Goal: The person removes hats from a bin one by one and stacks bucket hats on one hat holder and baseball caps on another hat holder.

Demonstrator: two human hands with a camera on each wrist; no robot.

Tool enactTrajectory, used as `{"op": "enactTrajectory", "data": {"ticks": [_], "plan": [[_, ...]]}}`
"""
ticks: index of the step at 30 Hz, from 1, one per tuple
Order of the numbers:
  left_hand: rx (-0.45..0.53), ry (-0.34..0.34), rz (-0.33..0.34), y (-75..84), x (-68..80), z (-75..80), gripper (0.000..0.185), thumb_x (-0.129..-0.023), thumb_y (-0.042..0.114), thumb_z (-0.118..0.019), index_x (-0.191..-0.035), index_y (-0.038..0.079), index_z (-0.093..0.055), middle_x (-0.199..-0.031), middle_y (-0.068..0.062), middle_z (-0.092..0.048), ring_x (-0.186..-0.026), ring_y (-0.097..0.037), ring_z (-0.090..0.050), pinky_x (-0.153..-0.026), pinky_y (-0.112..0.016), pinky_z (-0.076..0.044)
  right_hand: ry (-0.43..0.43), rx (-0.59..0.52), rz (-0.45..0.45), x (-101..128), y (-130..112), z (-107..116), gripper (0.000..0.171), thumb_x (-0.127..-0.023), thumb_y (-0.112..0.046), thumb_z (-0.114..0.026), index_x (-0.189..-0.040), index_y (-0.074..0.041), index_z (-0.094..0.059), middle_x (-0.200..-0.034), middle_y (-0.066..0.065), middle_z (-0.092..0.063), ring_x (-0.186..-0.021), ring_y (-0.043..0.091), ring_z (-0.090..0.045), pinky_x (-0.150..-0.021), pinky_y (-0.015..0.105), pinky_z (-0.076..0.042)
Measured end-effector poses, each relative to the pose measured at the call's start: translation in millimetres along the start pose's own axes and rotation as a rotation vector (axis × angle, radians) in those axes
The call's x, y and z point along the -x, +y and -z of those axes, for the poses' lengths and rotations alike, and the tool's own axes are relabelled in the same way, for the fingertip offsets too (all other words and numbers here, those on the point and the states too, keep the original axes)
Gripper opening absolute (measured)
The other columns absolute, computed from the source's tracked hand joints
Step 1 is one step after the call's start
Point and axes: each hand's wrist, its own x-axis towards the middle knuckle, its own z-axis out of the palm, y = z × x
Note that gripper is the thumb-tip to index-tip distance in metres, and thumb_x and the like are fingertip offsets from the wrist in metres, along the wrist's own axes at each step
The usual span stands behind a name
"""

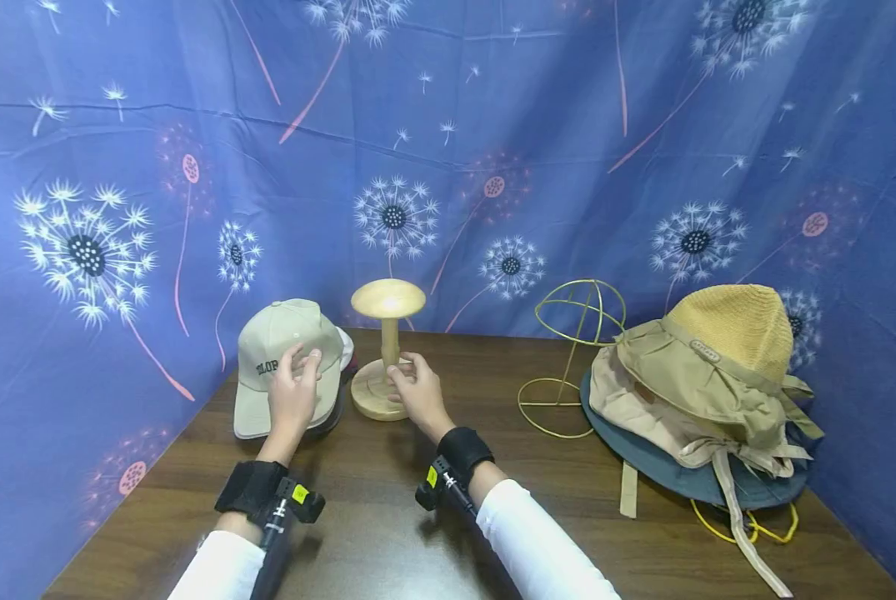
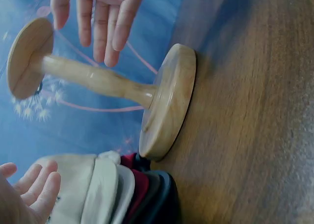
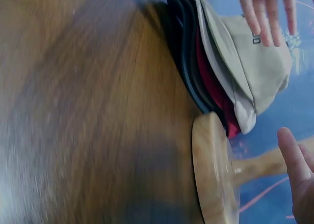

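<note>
A wooden hat stand (image 1: 389, 298) with a round flat top, a turned stem and a disc base stands upright on the table. My right hand (image 1: 421, 393) is beside its stem, fingers extended; in the left wrist view that same hand (image 2: 105, 20) shows nothing between its fingers. The left hand (image 1: 292, 396) hovers in front of a stack of caps, fingers loosely bent and holding nothing. Topmost is a beige baseball cap (image 1: 267, 337) with dark lettering, partly hidden by that hand. Below it, white, red and dark brims (image 3: 189, 52) show in the right wrist view.
At the right, a gold wire hat stand (image 1: 560, 404) stands next to a pile of sun hats (image 1: 706, 383) with a straw crown, beige ties and a blue brim. A yellow cord (image 1: 781, 533) lies under them. Dandelion-patterned blue cloth (image 1: 448, 125) backs the brown table (image 1: 387, 533).
</note>
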Motion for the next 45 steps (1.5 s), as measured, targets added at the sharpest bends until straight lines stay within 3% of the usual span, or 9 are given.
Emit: {"op": "enactTrajectory", "data": {"ticks": [5,9,15,19,26,29,33,39,45], "plan": [[0.021,0.076,0.073,-10.9,-2.2,15.3,0.064,-0.098,0.055,-0.032,-0.145,0.011,-0.037,-0.136,-0.021,-0.056,-0.107,-0.039,-0.066,-0.094,-0.05,-0.048,-0.035,-0.064,-0.035,11.6,-19.4,-14.2,0.045,-0.097,-0.013,-0.05,-0.133,0.013,-0.04,-0.126,0.034,-0.054,-0.111,0.049,-0.06,-0.085,0.051,-0.056],[0.023,0.127,0.102,-17.7,-6.0,25.4,0.063,-0.098,0.055,-0.032,-0.143,0.011,-0.04,-0.134,-0.021,-0.058,-0.107,-0.039,-0.066,-0.092,-0.049,-0.048,-0.048,-0.127,-0.062,2.3,-5.3,-25.1,0.045,-0.098,-0.014,-0.049,-0.135,0.01,-0.04,-0.127,0.033,-0.054,-0.112,0.048,-0.06,-0.086,0.051,-0.056],[0.019,0.222,0.17,-27.6,-13.7,41.8,0.066,-0.097,0.056,-0.032,-0.142,0.008,-0.042,-0.138,-0.025,-0.052,-0.126,-0.041,-0.049,-0.106,-0.055,-0.036,-0.015,-0.183,-0.124,-14.4,14.6,-47.7,0.052,-0.097,-0.024,-0.049,-0.139,0.005,-0.037,-0.135,0.027,-0.052,-0.113,0.045,-0.061,-0.087,0.045,-0.058],[0.01,0.258,0.233,-36.9,-13.8,51.7,0.07,-0.096,0.055,-0.031,-0.141,0.004,-0.042,-0.135,-0.028,-0.052,-0.126,-0.044,-0.047,-0.107,-0.055,-0.034,-0.03,-0.23,-0.203,-18.5,17.0,-61.9,0.057,-0.098,-0.032,-0.048,-0.138,0.007,-0.037,-0.137,0.03,-0.048,-0.114,0.044,-0.06,-0.087,0.043,-0.058],[-0.013,0.132,0.362,-49.6,-9.8,65.1,0.081,-0.096,0.06,-0.022,-0.146,-0.002,-0.031,-0.149,-0.029,-0.036,-0.139,-0.045,-0.031,-0.116,-0.055,-0.024,-0.048,-0.321,-0.361,-28.3,24.1,-78.0,0.071,-0.098,-0.039,-0.045,-0.143,0.012,-0.028,-0.136,0.037,-0.047,-0.117,0.044,-0.059,-0.088,0.043,-0.058],[-0.022,0.108,0.407,-53.2,-8.3,69.0,0.082,-0.094,0.063,-0.021,-0.143,-0.002,-0.035,-0.149,-0.028,-0.036,-0.138,-0.045,-0.031,-0.116,-0.055,-0.024,-0.055,-0.357,-0.396,-29.7,25.4,-82.6,0.07,-0.097,-0.037,-0.046,-0.143,0.013,-0.028,-0.135,0.038,-0.047,-0.118,0.046,-0.058,-0.089,0.043,-0.057],[-0.049,0.069,0.436,-55.8,-9.2,70.6,0.084,-0.094,0.063,-0.02,-0.14,-0.006,-0.038,-0.147,-0.03,-0.037,-0.136,-0.046,-0.032,-0.114,-0.056,-0.026,-0.066,-0.373,-0.408,-30.5,23.7,-83.8,0.065,-0.097,-0.033,-0.046,-0.137,0.017,-0.036,-0.13,0.037,-0.052,-0.114,0.043,-0.062,-0.09,0.042,-0.057],[-0.057,0.022,0.478,-60.2,-10.8,72.0,0.08,-0.097,0.049,-0.032,-0.146,-0.012,-0.021,-0.151,-0.035,-0.025,-0.141,-0.049,-0.022,-0.119,-0.055,-0.021,-0.072,-0.331,-0.422,-32.6,20.2,-84.8,0.046,-0.095,-0.022,-0.053,-0.126,0.011,-0.051,-0.119,0.029,-0.062,-0.095,0.026,-0.069,-0.087,0.035,-0.059],[-0.02,-0.021,0.507,-68.2,-9.2,74.0,0.065,-0.095,0.036,-0.043,-0.137,-0.013,-0.04,-0.139,-0.032,-0.041,-0.124,-0.043,-0.044,-0.104,-0.05,-0.043,-0.07,-0.244,-0.418,-34.9,21.8,-87.8,0.038,-0.091,-0.006,-0.057,-0.123,0.013,-0.053,-0.113,0.026,-0.065,-0.097,0.026,-0.069,-0.085,0.031,-0.059]]}}
